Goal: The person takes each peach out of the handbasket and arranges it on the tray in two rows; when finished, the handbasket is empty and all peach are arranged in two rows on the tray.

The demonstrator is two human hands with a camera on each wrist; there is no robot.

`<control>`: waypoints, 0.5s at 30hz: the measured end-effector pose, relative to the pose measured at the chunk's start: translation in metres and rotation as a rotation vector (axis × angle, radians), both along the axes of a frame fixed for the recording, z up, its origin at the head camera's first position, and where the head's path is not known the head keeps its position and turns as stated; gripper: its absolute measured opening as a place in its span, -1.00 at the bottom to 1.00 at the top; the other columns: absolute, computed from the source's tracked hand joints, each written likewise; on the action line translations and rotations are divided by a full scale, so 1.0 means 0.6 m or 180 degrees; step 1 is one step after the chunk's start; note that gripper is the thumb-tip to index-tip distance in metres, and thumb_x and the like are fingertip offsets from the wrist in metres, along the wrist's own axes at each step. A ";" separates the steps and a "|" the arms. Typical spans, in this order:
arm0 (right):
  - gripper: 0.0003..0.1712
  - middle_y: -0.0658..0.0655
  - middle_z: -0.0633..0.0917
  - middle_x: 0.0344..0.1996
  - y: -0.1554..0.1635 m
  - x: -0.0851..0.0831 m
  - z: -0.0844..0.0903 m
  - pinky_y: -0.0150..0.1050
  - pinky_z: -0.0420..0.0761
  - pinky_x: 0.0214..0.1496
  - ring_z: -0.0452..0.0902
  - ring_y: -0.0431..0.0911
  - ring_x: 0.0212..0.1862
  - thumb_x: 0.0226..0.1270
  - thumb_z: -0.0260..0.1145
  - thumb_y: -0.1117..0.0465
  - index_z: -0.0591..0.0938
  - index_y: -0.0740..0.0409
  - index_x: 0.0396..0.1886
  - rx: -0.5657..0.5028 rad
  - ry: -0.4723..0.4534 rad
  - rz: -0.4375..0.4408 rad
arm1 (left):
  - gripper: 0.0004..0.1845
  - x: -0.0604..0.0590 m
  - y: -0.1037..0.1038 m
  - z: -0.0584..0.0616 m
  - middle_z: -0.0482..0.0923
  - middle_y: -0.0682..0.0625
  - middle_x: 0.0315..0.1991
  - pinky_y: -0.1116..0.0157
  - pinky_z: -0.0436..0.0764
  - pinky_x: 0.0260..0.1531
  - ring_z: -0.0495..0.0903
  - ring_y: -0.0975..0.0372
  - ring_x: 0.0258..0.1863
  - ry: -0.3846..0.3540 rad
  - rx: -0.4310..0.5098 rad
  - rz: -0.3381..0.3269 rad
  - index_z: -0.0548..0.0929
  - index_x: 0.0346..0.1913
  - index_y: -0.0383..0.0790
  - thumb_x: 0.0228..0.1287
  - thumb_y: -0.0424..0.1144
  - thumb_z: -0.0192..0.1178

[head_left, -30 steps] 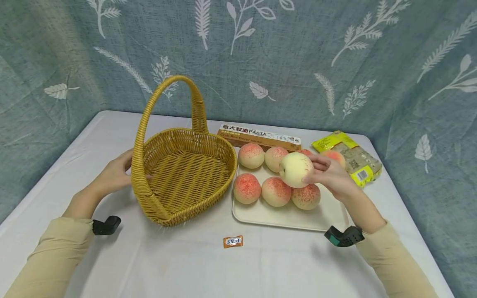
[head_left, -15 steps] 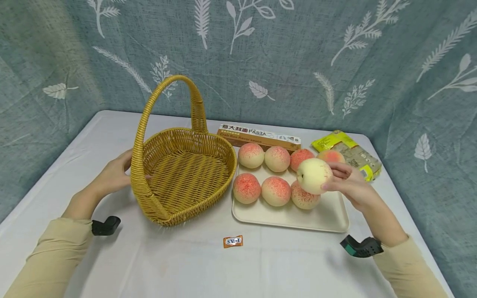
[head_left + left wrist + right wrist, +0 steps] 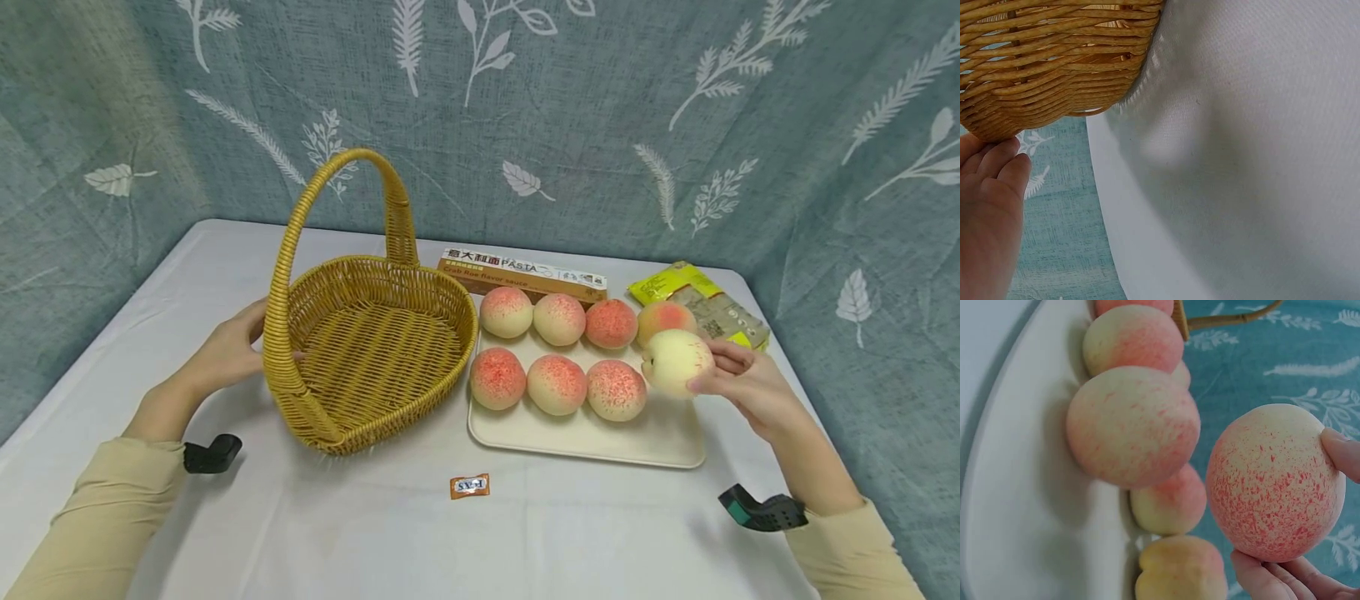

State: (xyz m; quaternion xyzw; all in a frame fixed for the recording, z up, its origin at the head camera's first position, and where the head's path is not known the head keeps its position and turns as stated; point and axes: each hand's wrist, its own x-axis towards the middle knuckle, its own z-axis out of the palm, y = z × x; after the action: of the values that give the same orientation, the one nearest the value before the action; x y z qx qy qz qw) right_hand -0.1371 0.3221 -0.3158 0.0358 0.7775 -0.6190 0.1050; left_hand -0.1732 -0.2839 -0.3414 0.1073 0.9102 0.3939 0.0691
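Observation:
My right hand holds a pale peach with red speckles, raised over the right end of a cream tray. In the right wrist view the thumb presses one side of it and the fingers the other. Two rows of blushed peaches lie on the tray, including a yellower one at the back right, partly hidden by the held peach. At the left, my left hand grips the side of a golden wicker basket, which has a tall arched handle and no fruit inside.
Behind the tray lies a brown and white pasta box. A yellow packet rests at the back right. Nearer the front is a small orange wrapped candy. A leaf-patterned curtain hangs along the table's far edge.
My right hand has moved right and slightly nearer with the peach, from above the middle peaches to the tray's right end. The left hand and basket have stayed put.

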 end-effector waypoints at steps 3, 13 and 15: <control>-0.20 -0.31 0.61 -0.26 0.011 0.005 -0.006 -0.58 0.53 -0.11 0.56 -0.43 -0.18 0.15 0.38 0.45 0.19 0.57 0.31 0.0221 -0.0049 -0.0045 | -0.01 0.000 -0.001 0.001 -0.02 -0.40 0.47 -0.30 0.15 0.27 0.03 -0.35 0.39 -0.0012 0.0006 -0.0021 0.07 0.52 -0.30 0.09 -0.22 0.40; -0.11 0.36 0.49 0.16 0.017 0.016 -0.017 -0.64 0.49 -0.11 0.52 -0.14 0.11 0.15 0.44 0.30 0.19 0.55 0.37 0.1097 -0.0085 -0.0103 | -0.06 0.000 0.001 0.004 0.03 -0.42 0.45 -0.30 0.15 0.26 0.05 -0.36 0.37 -0.0067 -0.0022 -0.0008 0.12 0.48 -0.35 0.10 -0.21 0.40; -0.12 0.52 0.40 0.23 0.011 0.020 -0.019 -0.60 0.52 -0.08 0.47 0.12 0.19 0.10 0.48 0.29 0.27 0.56 0.33 0.1415 0.0093 -0.0032 | -0.05 0.000 0.001 0.005 0.02 -0.42 0.45 -0.31 0.16 0.25 0.05 -0.37 0.37 -0.0074 -0.0046 -0.0001 0.11 0.49 -0.35 0.10 -0.20 0.40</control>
State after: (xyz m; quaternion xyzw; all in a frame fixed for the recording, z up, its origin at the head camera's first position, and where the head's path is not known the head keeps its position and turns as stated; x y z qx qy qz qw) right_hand -0.1252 0.3288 -0.3273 0.0530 0.8961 -0.4332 0.0802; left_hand -0.1731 -0.2833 -0.3387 0.1023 0.9122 0.3885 0.0805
